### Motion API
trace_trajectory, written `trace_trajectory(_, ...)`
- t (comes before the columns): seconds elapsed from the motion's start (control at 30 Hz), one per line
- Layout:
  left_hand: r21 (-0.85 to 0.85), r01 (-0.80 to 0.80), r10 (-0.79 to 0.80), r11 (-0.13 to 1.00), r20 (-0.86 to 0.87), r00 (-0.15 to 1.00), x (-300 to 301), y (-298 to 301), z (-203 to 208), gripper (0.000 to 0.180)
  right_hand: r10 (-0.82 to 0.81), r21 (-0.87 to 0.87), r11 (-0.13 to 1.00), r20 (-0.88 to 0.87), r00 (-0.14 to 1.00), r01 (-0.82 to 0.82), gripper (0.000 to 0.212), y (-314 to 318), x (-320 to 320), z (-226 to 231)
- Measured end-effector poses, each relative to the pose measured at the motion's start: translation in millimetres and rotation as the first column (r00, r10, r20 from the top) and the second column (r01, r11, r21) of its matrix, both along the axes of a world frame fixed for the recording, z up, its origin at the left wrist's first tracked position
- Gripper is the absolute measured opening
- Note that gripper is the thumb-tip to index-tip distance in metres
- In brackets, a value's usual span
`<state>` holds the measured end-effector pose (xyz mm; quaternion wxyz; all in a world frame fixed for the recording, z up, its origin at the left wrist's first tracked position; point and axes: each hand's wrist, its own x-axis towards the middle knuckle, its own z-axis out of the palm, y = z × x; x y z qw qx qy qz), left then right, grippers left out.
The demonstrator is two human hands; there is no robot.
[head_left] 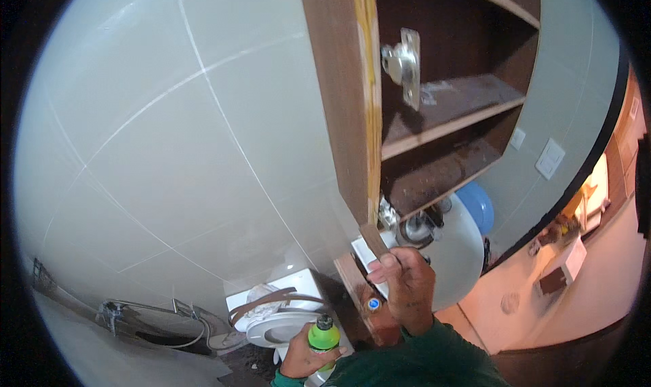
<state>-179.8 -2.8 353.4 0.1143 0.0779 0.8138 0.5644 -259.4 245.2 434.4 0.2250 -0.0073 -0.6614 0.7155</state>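
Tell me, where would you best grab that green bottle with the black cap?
Probably around the green bottle's body, below the black cap, coming from the side. The body looks rounded and wider than the cap, and the cap end points up, so a side grip leaves the cap free. The left hand holds it this way, from the left.

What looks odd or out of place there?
A metal hinge juts from the cabinet with no door attached, uneven yellow streaks mark its front edge, and a curved brown strip lies across the toilet.
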Motion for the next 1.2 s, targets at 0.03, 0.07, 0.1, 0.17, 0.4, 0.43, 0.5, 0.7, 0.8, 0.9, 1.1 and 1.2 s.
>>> trace_trajectory(0.03, 0.020, 0.010, -0.011, 1.000, 0.010, 1.000, 4.3, 3.0, 2.7, 0.063, -0.058, 0.213, 0.974, -0.117, 0.991, 0.082, 0.024, 9.8, -1.5, 15.2)
trace_trajectory(0.07, 0.041, 0.011, -0.012, 0.999, 0.025, 1.000, 9.2, 4.2, 0.9, 0.067, -0.085, 0.403, 0.898, -0.238, 0.968, 0.178, 0.022, 16.9, 2.4, 34.8)
trace_trajectory(0.1, 0.066, 0.014, -0.015, 0.998, 0.025, 1.000, 6.2, 6.4, 5.5, 0.071, -0.089, 0.556, 0.775, -0.373, 0.923, 0.300, 0.020, 24.3, 3.6, 58.5)
trace_trajectory(0.17, 0.227, 0.016, -0.026, 0.974, 0.043, 0.999, -0.5, 13.7, 15.7, 0.067, 0.027, 0.673, 0.664, -0.457, 0.889, 0.325, 0.019, 44.9, 8.5, 103.2)
trace_trajectory(0.4, 0.236, 0.047, -0.024, 0.971, -0.097, 0.995, -9.7, 18.8, 10.0, 0.072, 0.311, 0.803, 0.372, -0.581, 0.752, 0.466, 0.011, 83.4, 12.1, 326.9)
trace_trajectory(0.43, 0.233, 0.034, -0.013, 0.972, -0.094, 0.996, -9.6, 17.0, 7.0, 0.074, 0.285, 0.825, 0.314, -0.553, 0.783, 0.469, 0.017, 85.8, 10.4, 355.2)
trace_trajectory(0.5, 0.315, 0.038, -0.024, 0.948, -0.048, 0.999, -9.0, 18.5, 11.2, 0.074, 0.312, 0.802, 0.159, -0.594, 0.742, 0.576, 0.013, 84.4, 8.7, 402.0)
trace_trajectory(0.7, 0.235, 0.011, 0.012, 0.972, -0.099, 0.995, -5.0, 13.8, -8.8, 0.076, 0.545, 0.547, -0.206, -0.624, 0.559, 0.811, 0.008, 79.6, -6.3, 501.5)
trace_trajectory(0.8, 0.252, 0.015, 0.013, 0.967, -0.108, 0.994, -6.6, 15.4, -18.3, 0.075, 0.289, 0.755, -0.312, -0.504, 0.814, 0.577, 0.010, 28.5, 35.7, 527.6)
trace_trajectory(0.9, 0.271, 0.007, 0.019, 0.962, -0.093, 0.995, -6.7, 19.7, -23.7, 0.073, 0.310, 0.718, -0.442, -0.440, 0.843, 0.537, 0.010, 19.8, 16.6, 545.5)
trace_trajectory(1.1, 0.289, -0.033, 0.065, 0.957, -0.102, 0.993, -2.3, 24.2, -19.0, 0.066, 0.206, 0.748, -0.543, -0.321, 0.924, 0.381, 0.019, -10.9, 15.9, 543.4)
trace_trajectory(1.2, 0.341, -0.016, 0.058, 0.940, -0.112, 0.992, -5.5, 27.7, -28.6, 0.063, 0.241, 0.729, -0.541, -0.342, 0.908, 0.418, 0.020, -8.4, 6.5, 550.5)
